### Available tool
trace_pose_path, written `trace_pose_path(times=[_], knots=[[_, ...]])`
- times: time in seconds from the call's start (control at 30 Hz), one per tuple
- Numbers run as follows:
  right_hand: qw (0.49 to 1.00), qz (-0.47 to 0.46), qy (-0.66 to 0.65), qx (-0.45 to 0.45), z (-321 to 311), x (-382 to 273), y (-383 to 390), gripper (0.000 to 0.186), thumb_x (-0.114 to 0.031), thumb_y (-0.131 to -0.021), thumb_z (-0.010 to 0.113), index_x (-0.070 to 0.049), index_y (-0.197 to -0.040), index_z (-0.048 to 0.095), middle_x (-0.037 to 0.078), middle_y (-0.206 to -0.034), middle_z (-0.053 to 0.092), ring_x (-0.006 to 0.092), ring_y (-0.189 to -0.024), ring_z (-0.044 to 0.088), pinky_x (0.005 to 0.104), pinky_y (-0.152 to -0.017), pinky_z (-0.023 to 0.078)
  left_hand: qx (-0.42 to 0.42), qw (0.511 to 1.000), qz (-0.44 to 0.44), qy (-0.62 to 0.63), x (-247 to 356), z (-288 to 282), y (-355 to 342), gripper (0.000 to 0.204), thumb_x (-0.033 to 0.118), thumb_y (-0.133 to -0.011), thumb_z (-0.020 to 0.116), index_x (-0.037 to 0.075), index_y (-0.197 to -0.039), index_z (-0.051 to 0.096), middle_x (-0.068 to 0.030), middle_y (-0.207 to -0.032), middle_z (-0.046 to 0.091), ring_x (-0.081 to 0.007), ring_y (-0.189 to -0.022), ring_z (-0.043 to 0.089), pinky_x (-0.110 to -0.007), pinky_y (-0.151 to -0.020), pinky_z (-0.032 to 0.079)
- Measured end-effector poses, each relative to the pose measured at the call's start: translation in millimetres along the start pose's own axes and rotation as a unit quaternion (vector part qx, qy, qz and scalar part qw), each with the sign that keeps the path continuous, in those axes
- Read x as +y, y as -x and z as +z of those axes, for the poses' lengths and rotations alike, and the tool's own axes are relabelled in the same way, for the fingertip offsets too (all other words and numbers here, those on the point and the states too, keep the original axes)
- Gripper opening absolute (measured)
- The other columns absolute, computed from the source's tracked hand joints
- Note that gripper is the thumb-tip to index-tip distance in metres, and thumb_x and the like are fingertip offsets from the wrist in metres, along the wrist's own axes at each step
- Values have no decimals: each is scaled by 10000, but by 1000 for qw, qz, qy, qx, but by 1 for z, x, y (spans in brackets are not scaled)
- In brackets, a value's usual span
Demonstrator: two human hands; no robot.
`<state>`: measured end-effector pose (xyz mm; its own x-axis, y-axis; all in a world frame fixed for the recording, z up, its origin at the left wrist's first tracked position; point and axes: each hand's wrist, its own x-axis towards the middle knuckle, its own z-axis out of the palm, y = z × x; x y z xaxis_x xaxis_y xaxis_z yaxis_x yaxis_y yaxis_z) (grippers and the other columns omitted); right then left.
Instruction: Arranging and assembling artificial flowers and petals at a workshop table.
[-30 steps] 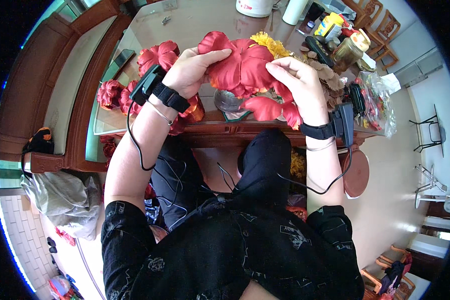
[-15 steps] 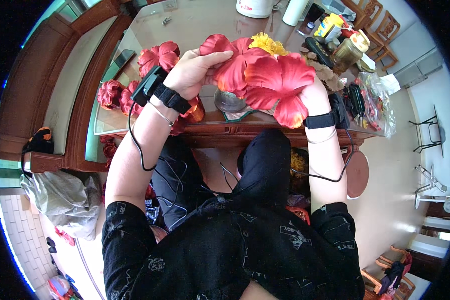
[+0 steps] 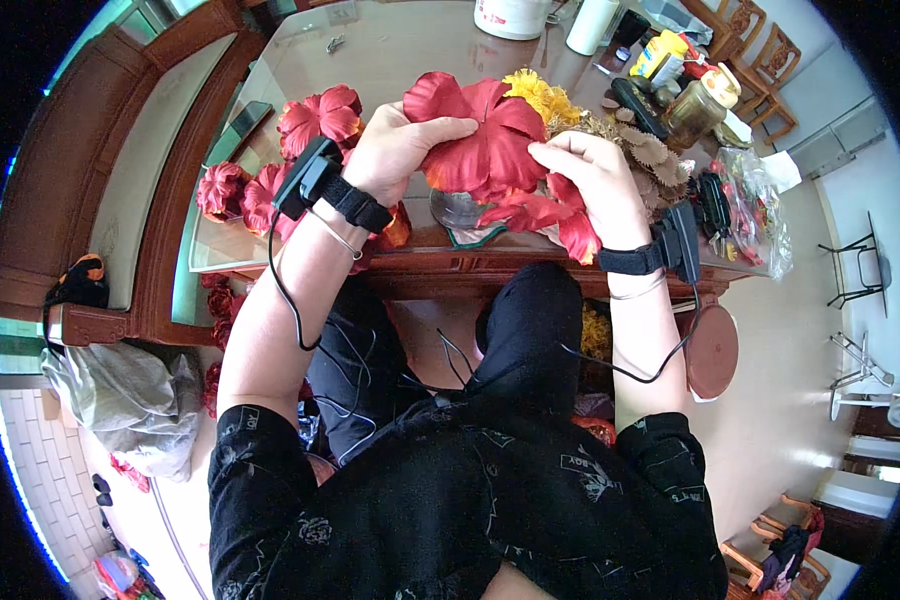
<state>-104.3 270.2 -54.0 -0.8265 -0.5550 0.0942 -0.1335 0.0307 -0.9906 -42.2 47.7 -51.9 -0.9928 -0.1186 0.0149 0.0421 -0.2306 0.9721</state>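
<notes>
Both hands, left hand and right hand, pinch the big red fabric flower; hard pulling could tear petals above the grey metal bowl.

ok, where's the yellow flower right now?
Head view, upper middle: the yellow flower lies on the glass table, just behind the big red flower held by the left hand and right hand.

Two hands, left hand and right hand, hold one large red fabric flower. Three loose red flowers lie at upper left; one yellow flower sits at top centre.
</notes>
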Motion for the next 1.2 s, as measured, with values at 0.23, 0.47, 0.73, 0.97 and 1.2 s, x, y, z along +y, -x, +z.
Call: trace_pose_path(times=[0.23, 0.47, 0.73, 0.97, 1.2], knots=[[999, 28, -8, 19, 8, 20, 0, 140, -138, -865, 677, 0, -841, 671, -9, -740, 648, 36, -654, 568, 192, -590, 425, 19, 999, -6, 26, -10, 0, -3, 156, 62, -819, 705, -22, -949, 682, -91, -916, 702, -143, -797, 670, -271, -752, 537], [999, 6, -8, 50, -2, 20, 23, 191, -202, -904, 663, -11, -892, 659, -45, -759, 608, 9, -662, 508, 172, -607, 399, 39, 999, -3, -23, -10, -5, 19, 238, 133, -869, 680, -3, -1052, 611, -38, -920, 678, -90, -753, 639, -220, -682, 510], [993, 14, -35, 112, -3, 21, 63, 119, -113, -902, 649, -14, -966, 640, -30, -788, 628, 23, -708, 564, 166, -648, 431, 158, 952, 158, -212, -24, 9, 77, 333, 98, -825, 724, -33, -1067, 536, -42, -912, 579, -52, -747, 565, -198, -618, 458], [992, -12, -80, 96, 10, 27, 81, 111, -31, -891, 633, -7, -999, 623, 7, -863, 648, 42, -788, 590, 186, -704, 458, 29, 965, 113, -235, -52, 41, 135, 188, 139, -820, 746, 7, -908, 645, 15, -738, 616, -30, -630, 533, -195, -583, 435], [995, -60, -17, 76, 48, 6, 105, 159, -9, -877, 641, 16, -1026, 590, 48, -905, 651, 69, -793, 615, 213, -705, 493, -85, 995, -52, 7, -68, 51, 144, 497, 170, -783, 790, -2, -1177, 542, -51, -956, 640, -77, -785, 592, -214, -674, 483]])
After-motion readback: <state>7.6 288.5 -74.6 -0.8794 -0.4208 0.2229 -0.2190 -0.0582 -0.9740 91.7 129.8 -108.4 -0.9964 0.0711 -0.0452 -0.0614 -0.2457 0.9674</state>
